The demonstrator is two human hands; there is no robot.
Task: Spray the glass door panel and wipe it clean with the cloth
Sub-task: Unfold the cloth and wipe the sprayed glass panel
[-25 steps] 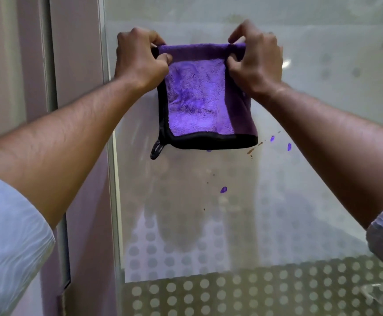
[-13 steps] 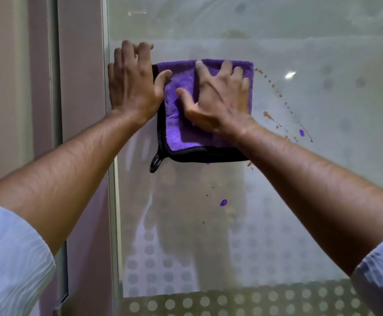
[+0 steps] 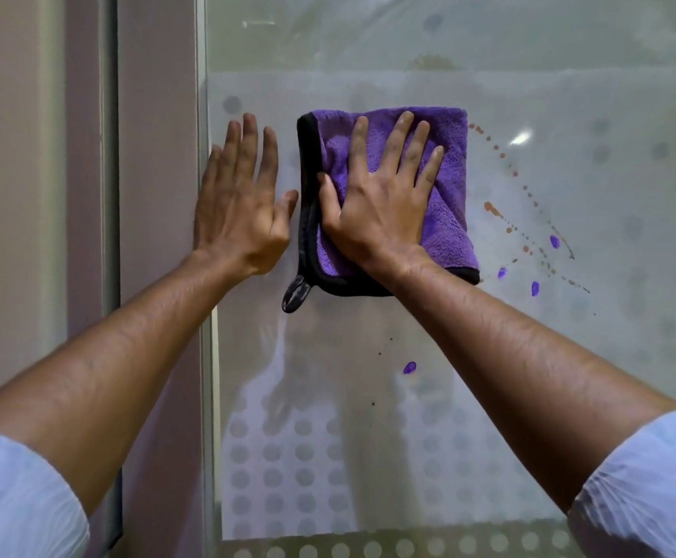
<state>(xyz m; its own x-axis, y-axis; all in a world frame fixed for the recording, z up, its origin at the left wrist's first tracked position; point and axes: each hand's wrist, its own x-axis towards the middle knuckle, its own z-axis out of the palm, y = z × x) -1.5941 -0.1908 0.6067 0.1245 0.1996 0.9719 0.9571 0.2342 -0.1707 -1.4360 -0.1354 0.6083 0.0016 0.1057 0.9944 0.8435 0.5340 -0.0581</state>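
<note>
Pressing the purple cloth [image 3: 445,171] flat on the glass door panel [image 3: 570,356] at centre frame, our right hand [image 3: 380,207] lies on it with fingers straight and spread, palm down, not curled round anything. Left hand [image 3: 239,207] just left of the cloth, also flat and open on the glass near the door's left edge, thumb close to the cloth's black trim [image 3: 308,219], apparently not touching it. Cloth looks folded, with a small hanging loop [image 3: 295,294] dangling at its lower left corner. To the right of the cloth a trail of orange-brown specks [image 3: 493,209] and a few purple blobs [image 3: 554,241], one more purple blob [image 3: 409,368] lower centre, all unwiped. Frosted dot pattern [image 3: 288,453] across the lower frame. No spray bottle in view. Handling, as we judge it: cloth is soft, plush, light, will bunch or unfold if pushed from one edge, so keep a flat palm over its middle and spread the fingers to carry it across. Glass is smooth and likely slick when wet, so steady, firm pressure; the panel is rigid but breakable, so no hard shoves. Wiping seems barely begun; the stains to the right look like the next target.
</note>
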